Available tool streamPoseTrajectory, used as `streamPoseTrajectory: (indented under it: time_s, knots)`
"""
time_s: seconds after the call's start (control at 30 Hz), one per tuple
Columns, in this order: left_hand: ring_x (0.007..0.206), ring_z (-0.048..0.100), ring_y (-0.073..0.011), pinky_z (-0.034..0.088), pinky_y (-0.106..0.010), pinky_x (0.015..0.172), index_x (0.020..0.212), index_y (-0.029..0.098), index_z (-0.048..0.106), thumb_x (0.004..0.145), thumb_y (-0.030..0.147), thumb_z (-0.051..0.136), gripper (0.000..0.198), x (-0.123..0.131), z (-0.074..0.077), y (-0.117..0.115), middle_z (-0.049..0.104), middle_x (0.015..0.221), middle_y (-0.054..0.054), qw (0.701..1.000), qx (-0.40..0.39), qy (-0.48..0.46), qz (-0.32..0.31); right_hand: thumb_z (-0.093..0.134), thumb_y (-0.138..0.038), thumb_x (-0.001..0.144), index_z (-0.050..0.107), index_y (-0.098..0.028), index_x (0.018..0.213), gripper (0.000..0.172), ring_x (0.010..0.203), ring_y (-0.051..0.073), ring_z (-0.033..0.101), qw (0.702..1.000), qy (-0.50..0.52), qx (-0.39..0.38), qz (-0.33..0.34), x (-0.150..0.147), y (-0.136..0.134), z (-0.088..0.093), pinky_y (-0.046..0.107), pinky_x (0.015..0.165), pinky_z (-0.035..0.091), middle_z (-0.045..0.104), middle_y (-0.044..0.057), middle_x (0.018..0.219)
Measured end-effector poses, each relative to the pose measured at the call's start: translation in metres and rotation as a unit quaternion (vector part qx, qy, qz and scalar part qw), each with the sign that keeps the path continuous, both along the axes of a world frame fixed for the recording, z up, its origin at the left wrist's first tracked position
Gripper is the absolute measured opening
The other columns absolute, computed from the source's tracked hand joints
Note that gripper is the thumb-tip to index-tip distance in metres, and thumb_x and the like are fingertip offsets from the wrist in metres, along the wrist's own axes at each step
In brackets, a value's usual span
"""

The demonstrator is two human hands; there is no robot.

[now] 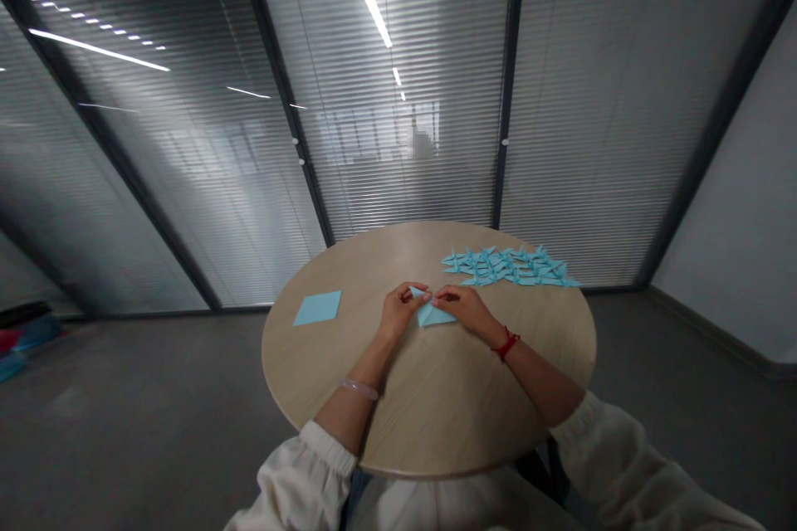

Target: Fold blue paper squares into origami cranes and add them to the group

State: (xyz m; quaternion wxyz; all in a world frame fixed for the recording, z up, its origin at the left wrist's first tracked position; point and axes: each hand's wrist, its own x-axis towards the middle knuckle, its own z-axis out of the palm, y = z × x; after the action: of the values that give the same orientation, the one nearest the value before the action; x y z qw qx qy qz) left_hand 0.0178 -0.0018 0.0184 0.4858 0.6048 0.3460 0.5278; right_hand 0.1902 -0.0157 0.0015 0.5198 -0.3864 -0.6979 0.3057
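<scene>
A partly folded piece of light blue paper (pixel 434 316) lies near the middle of the round table, between my two hands. My left hand (pixel 400 307) pinches its upper left part, fingers bent around the edge. From the other side, my right hand (pixel 462 304) holds the paper near its top with thumb and fingertips. The fingertips of both hands are close together, and they hide part of the folds.
Flat blue sheets or a single sheet (pixel 317 308) lie on the table (pixel 473 423) at the left. Several folded blue paper cranes (pixel 507 265) stand in rows at the back right. Behind the table are glass panels with blinds (pixel 404 182).
</scene>
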Motion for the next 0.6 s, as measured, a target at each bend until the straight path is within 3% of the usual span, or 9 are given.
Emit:
streamPoseTrajectory:
  time_s: [0.1, 0.37, 0.6]
  knots:
    - [0.061, 0.056, -0.0115, 0.041, -0.023, 0.058, 0.083, 0.014, 0.069, 0.057, 0.036, 0.081, 0.036, 0.0012, -0.0008, -0.0001, 0.065, 0.066, -0.001, 1.0, 0.003, 0.016, 0.009, 0.064, -0.043, 0.076, 0.072, -0.021, 0.081, 0.024, 0.071, 0.017, 0.061, 1.0, -0.016, 0.007, 0.001, -0.0004, 0.0002, -0.0002, 0.028, 0.067, 0.045, 0.07, 0.002, 0.077]
    - [0.072, 0.064, -0.0181, 0.048, -0.03, 0.07, 0.081, 0.012, 0.07, 0.06, 0.04, 0.079, 0.036, 0.0007, 0.0031, -0.0017, 0.072, 0.08, -0.01, 0.999, -0.02, -0.044, 0.009, 0.064, -0.043, 0.076, 0.071, -0.019, 0.079, 0.025, 0.065, 0.016, 0.059, 1.0, -0.024, 0.006, -0.003, 0.0008, 0.003, -0.003, 0.026, 0.06, 0.043, 0.069, 0.002, 0.073]
    - [0.068, 0.064, -0.0168, 0.048, -0.027, 0.066, 0.078, 0.012, 0.071, 0.061, 0.037, 0.079, 0.032, -0.0009, -0.0001, 0.0017, 0.072, 0.077, -0.01, 1.0, -0.008, -0.026, 0.01, 0.063, -0.041, 0.078, 0.068, -0.015, 0.079, 0.027, 0.064, 0.014, 0.057, 0.999, -0.042, -0.01, 0.011, 0.0002, 0.0065, -0.0089, 0.024, 0.06, 0.042, 0.067, 0.003, 0.073]
